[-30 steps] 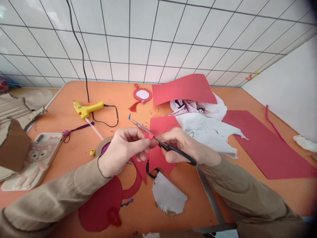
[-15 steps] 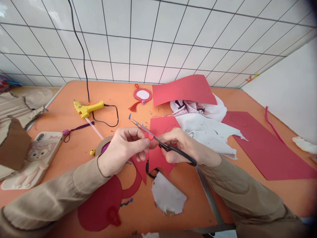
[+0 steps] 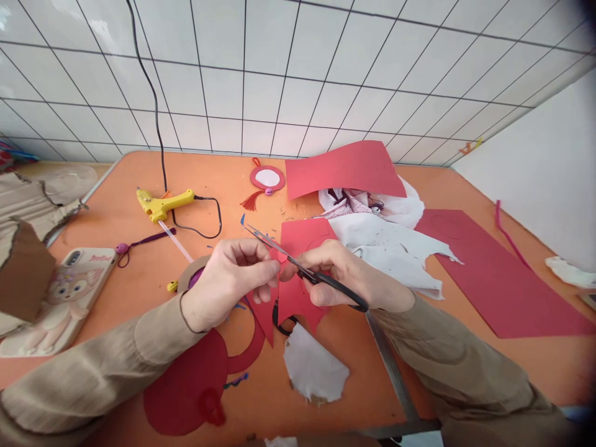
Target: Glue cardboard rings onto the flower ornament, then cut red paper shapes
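Note:
My right hand is closed around the black handles of a pair of scissors, whose blades point up and to the left. My left hand pinches a small piece of red paper that lies against the blades, mostly hidden by my fingers. Beneath both hands lies a cut sheet of red paper with jagged lower edges and faint drawn curves. A black loop, partly covered, sticks out under it. Left of it are a red paper ring and a dark red rounded piece.
A yellow glue gun with a black cord rests at the back left, near a phone and torn cardboard. A round tasselled ornament, red sheets and white cloth lie behind and right.
Hardly anything differs. The whole view has shifted very slightly, and both hands keep almost the same pose at the scissors and the paper.

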`<state>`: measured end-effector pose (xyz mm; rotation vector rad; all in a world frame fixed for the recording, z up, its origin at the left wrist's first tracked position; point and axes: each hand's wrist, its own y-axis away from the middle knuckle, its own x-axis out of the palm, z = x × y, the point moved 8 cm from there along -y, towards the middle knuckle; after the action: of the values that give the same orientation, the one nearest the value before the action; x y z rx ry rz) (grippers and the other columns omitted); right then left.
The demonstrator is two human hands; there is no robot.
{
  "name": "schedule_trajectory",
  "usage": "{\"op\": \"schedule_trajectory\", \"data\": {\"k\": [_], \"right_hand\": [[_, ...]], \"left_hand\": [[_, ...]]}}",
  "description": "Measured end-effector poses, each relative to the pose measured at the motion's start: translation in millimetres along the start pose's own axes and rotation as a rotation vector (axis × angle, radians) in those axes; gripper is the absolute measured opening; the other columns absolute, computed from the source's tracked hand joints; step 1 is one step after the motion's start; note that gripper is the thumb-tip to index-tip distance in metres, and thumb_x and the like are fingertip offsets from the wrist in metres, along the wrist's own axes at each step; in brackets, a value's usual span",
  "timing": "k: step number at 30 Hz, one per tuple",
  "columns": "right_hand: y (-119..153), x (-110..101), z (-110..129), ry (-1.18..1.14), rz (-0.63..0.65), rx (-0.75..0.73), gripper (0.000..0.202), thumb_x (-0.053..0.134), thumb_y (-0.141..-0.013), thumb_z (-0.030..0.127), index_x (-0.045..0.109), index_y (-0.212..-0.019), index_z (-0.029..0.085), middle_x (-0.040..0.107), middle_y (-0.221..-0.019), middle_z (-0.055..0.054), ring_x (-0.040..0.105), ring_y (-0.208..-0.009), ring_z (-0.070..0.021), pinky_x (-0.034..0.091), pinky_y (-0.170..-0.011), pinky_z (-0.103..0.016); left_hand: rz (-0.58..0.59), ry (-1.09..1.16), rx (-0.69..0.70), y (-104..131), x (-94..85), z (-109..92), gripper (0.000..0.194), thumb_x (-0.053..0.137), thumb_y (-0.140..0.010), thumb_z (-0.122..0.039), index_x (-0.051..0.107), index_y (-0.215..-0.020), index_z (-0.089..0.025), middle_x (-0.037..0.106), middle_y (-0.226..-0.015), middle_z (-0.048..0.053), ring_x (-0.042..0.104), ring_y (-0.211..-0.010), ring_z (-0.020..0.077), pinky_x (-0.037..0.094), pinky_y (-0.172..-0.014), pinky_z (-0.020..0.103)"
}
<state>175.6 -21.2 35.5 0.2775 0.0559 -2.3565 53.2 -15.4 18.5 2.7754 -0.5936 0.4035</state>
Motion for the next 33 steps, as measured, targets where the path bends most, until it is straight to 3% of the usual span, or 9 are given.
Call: {"op": "schedule_trajectory", "data": {"k": [16,23,33], "right_hand": [[0.0,0.7,2.2,-0.037,-0.011,0.01,0.059,0.075,-0.074,0.059,0.07,-0.096,0.005,0.036,-0.055,0.008,0.029,-0.049,-0.0058,0.025,-0.044,-0.022],[0.1,-0.2,2.2,-0.036,-0.005,-0.051,0.052,0.076,-0.076,0.054,0.068,-0.094,0.007,0.04,-0.055,0.007,0.031,-0.048,-0.005,0.026,-0.043,-0.02],[0.4,0.0,3.6,-0.03,-0.008,-0.017,0.052,0.075,-0.076,0.056,0.067,-0.093,0.007,0.039,-0.054,0.008,0.032,-0.047,-0.0054,0.025,-0.044,-0.021]], "left_hand": [[0.019,0.071,0.021,0.0,1.7,2.0,0.018,0.076,-0.075,-0.021,0.063,-0.064,-0.014,0.065,-0.054,-0.002,0.057,-0.04,0.0064,0.048,-0.041,0.015],[0.035,0.039,0.021,-0.8,2.0,0.8,0.02,0.076,-0.075,-0.022,0.063,-0.063,-0.014,0.065,-0.053,-0.003,0.057,-0.04,0.0062,0.048,-0.041,0.015],[0.024,-0.009,0.031,0.5,-0.4,-1.5,0.019,0.075,-0.074,-0.021,0.062,-0.062,-0.014,0.064,-0.052,-0.003,0.055,-0.039,0.006,0.047,-0.041,0.015]]}}
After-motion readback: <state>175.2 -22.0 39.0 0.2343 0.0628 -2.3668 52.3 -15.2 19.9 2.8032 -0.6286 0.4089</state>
